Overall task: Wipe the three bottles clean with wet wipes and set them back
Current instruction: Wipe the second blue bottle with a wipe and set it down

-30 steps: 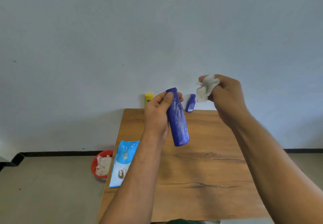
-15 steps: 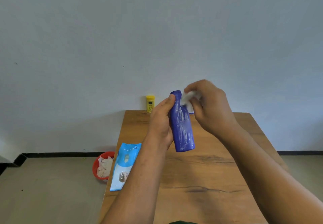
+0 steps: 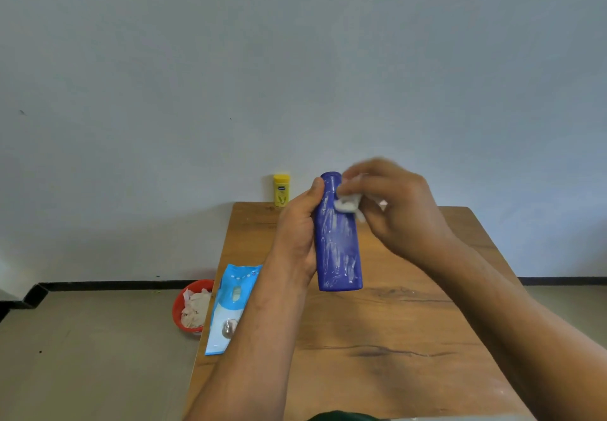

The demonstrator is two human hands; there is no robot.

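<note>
Found blue bottle (image 3: 338,243) held upright and clear of the worktop (image 3: 377,338), over its far half toward 12 o'clock, narrow end up. Noted white smears down the side facing the camera.

Observed left hand (image 3: 297,233) clamped round the bottle from its 9 o'clock side, thumb lying up along the neck, fingers hidden behind the body.

Observed right hand (image 3: 400,210) at the bottle's 2 o'clock, curled on a crumpled white wipe (image 3: 348,203) and pressing it against the shoulder just below the top. Recorded motion blur over this hand; could not make out the separate fingertips.

Found yellow bottle (image 3: 281,190) standing upright at the worktop's far edge, about 11 o'clock, close against the wall and well apart from both hands.

Logged blue wipes pack (image 3: 231,305) lying flat along the worktop's 9 o'clock edge, its right side hidden behind the left forearm.

Logged red bowl (image 3: 177,305) on the floor just beside that edge, at the pack's 9 o'clock, holding crumpled used wipes (image 3: 195,309).
</note>
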